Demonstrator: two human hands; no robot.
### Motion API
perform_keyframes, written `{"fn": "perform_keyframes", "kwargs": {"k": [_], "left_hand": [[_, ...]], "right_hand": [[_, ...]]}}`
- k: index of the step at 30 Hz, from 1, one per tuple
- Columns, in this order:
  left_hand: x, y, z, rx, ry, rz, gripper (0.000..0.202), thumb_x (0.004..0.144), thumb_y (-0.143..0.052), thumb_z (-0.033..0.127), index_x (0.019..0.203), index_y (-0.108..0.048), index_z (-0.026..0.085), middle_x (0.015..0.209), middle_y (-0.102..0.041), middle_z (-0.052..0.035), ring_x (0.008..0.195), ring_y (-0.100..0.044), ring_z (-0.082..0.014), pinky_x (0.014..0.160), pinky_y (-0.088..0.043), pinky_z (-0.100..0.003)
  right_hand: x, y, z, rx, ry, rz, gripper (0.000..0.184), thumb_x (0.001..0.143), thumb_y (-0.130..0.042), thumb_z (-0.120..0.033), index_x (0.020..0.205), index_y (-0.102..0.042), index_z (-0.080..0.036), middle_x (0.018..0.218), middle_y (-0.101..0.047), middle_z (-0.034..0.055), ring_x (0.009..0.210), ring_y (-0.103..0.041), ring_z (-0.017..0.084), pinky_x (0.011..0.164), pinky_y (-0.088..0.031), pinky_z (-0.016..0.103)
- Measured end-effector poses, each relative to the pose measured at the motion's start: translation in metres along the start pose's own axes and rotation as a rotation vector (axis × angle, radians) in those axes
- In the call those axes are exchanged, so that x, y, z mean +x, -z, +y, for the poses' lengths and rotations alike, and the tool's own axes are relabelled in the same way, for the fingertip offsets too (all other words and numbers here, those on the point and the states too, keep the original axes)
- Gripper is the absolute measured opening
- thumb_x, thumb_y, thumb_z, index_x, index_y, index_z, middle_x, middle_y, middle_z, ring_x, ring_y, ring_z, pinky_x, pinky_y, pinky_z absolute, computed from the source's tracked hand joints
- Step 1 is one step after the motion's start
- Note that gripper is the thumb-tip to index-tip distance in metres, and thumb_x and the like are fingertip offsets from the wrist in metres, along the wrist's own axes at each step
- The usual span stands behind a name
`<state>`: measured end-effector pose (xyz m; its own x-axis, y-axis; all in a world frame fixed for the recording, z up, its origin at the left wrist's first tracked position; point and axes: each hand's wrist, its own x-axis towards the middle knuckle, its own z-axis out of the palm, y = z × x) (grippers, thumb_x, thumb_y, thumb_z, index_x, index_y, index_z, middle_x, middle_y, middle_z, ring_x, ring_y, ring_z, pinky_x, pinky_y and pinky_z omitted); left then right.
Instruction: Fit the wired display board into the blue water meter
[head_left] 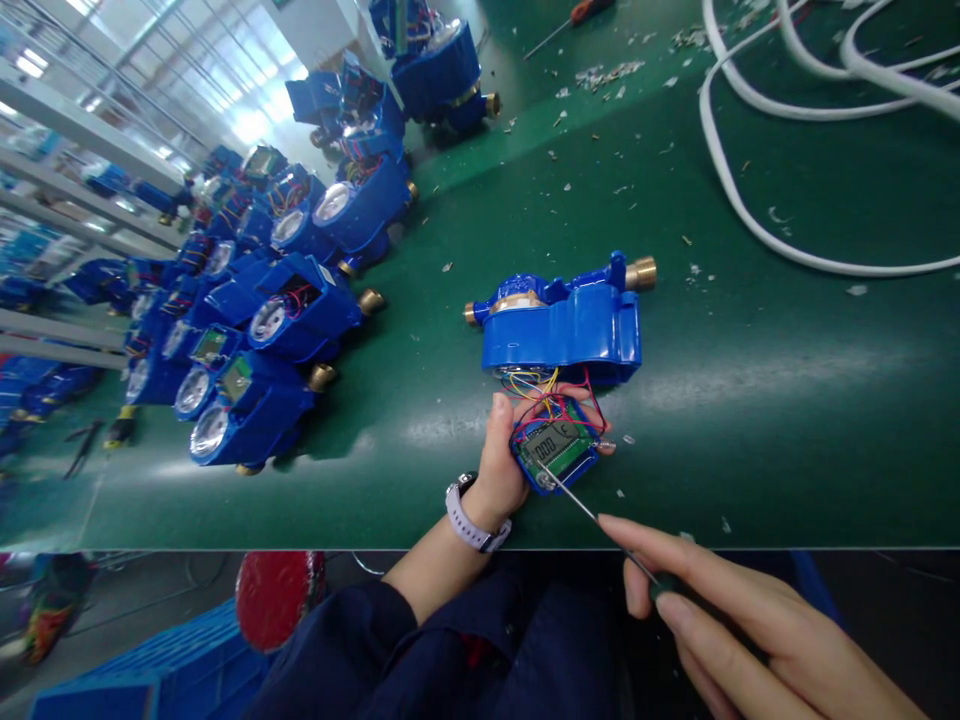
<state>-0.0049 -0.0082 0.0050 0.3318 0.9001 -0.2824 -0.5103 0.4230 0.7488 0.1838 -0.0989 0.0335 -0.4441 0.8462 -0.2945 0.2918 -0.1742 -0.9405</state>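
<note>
A blue water meter body (562, 325) with brass ends lies on the green table, coloured wires running from it to a small green circuit board with an LCD (556, 447). My left hand (504, 455), a watch on its wrist, grips that board in its blue frame. My right hand (742, 620) pinches a thin screwdriver (592, 512) whose tip rests on the board's lower left corner.
Several blue water meters (262, 330) crowd the table's left side, more stand at the back (435, 70). A white cable (757, 210) loops at the upper right, another screwdriver (574, 18) lies far back. Debris specks dot the mat. The table edge (300, 549) runs below; a blue crate (150, 670) sits under it.
</note>
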Motion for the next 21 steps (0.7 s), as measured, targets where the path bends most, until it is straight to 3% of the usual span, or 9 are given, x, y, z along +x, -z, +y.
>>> {"fn": "perform_keyframes", "kwargs": {"k": [5,15,21], "left_hand": [[0.001,0.005,-0.007,0.005,-0.077,-0.027,0.066,0.082,-0.039,0.071,0.106,-0.059,0.013,0.093,-0.070,-0.0138,0.092,-0.068,-0.0319,0.085,-0.052,-0.048],[0.001,0.007,-0.011,0.039,-0.166,-0.044,0.064,0.084,-0.037,0.070,0.107,-0.059,0.015,0.090,-0.071,-0.0116,0.088,-0.069,-0.0298,0.083,-0.052,-0.046],[0.001,0.007,-0.011,0.037,-0.189,-0.060,0.061,0.085,-0.037,0.069,0.106,-0.059,0.016,0.092,-0.070,-0.0111,0.098,-0.066,-0.0306,0.087,-0.050,-0.045]], "right_hand": [[0.006,-0.001,-0.011,-0.026,0.039,0.025,0.043,0.094,-0.045,-0.040,0.134,-0.055,-0.029,0.083,-0.067,0.0043,0.061,-0.061,0.013,0.064,-0.057,0.023],[0.008,-0.003,-0.015,-0.045,0.072,0.046,0.042,0.093,-0.045,-0.038,0.134,-0.053,-0.030,0.082,-0.067,0.0037,0.070,-0.064,0.015,0.071,-0.056,0.024],[0.007,-0.006,-0.020,-0.037,0.048,0.047,0.041,0.095,-0.043,-0.035,0.134,-0.054,-0.028,0.083,-0.067,0.0038,0.073,-0.064,0.014,0.073,-0.055,0.022]]}}
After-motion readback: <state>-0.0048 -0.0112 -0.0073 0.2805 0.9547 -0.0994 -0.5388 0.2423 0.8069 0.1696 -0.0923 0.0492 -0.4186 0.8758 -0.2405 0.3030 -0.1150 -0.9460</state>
